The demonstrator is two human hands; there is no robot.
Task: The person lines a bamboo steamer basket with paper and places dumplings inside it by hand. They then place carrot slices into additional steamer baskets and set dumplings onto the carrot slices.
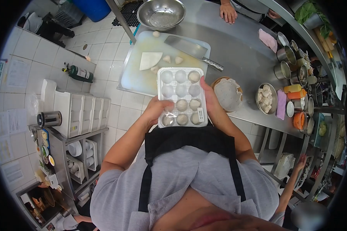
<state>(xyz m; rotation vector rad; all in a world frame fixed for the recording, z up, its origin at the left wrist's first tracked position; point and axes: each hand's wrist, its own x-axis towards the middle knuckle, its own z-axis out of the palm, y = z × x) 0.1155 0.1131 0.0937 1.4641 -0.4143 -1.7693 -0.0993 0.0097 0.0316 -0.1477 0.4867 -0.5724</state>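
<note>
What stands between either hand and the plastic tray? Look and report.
Nothing visible: the left hand and the right hand hold the plastic tray directly, at opposite sides.

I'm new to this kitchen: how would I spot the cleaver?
On the steel table, find the pale cutting board. The cleaver lies on it, handle jutting past the right edge. Unlike the small pale lumps beside it, it has a broad metal blade.

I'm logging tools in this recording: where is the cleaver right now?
In the head view, the cleaver lies on the upper right of the cutting board, beyond the plastic tray.
</note>
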